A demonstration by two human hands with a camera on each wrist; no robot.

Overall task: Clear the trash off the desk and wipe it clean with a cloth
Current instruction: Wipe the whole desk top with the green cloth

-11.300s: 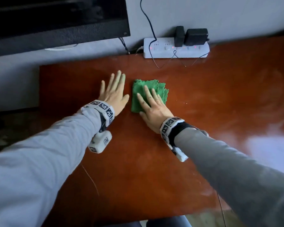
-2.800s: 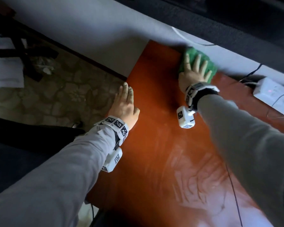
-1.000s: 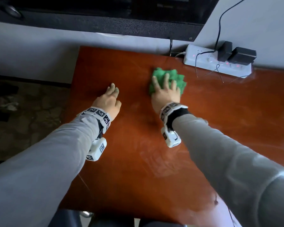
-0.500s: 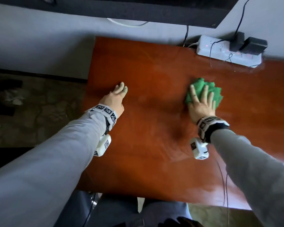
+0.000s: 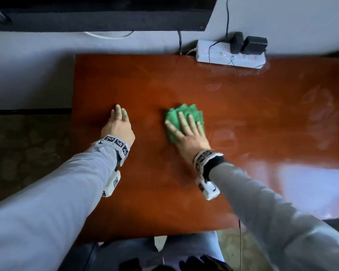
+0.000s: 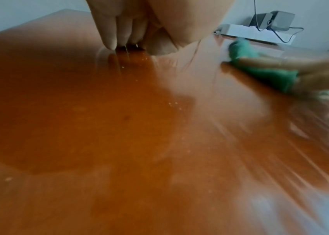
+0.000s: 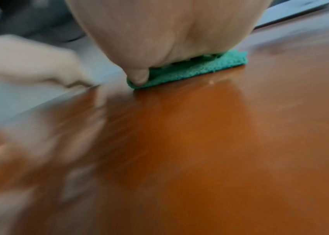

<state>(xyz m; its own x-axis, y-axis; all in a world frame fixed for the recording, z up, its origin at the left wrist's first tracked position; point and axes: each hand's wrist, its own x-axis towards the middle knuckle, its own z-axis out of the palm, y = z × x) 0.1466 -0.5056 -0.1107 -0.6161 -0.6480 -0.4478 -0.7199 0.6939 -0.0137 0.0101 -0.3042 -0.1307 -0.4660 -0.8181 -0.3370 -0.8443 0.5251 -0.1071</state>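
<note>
A crumpled green cloth lies near the middle of the reddish-brown desk. My right hand presses flat on it with fingers spread. From the right wrist the palm covers the cloth, whose near edge shows. My left hand rests by its fingertips on the bare desk, to the left of the cloth and holding nothing. In the left wrist view, its fingers point down onto the wood. The cloth shows blurred at the right.
A white power strip with black adapters and thin cables lies at the desk's back edge by the wall. A black screen hangs above. Tiny pale crumbs dot the wood. Smears mark the desk's right side.
My right hand has slid the cloth leftward and a little nearer, after sweeping right half a second before. The left hand stays planted in the same spot.
</note>
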